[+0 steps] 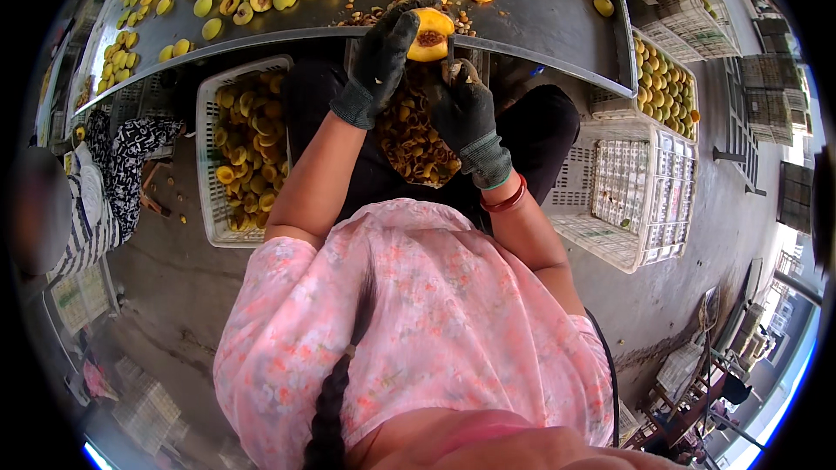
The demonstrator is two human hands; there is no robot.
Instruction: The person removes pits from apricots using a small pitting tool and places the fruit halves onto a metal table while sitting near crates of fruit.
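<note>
My left hand (381, 57), in a dark glove, grips a halved yellow peach (428, 50) just past the table's near edge. The cut face is turned up, and its brown, rough stone hollow shows. My right hand (466, 109), gloved as well, is closed around a small thin tool (450, 50) whose dark tip stands at the fruit's right side. Most of this tool is hidden by the fingers, so its exact kind does not show. Below both hands, between my knees, lies a heap of yellow-brown peach pieces (414, 141).
A metal table (296, 22) ahead bears many peach halves and loose stones. A white crate (207, 157) of peach halves stands left of my legs. On the right are a white crate (644, 200) and a crate of whole fruit (666, 87). Another person (91, 200) sits at far left.
</note>
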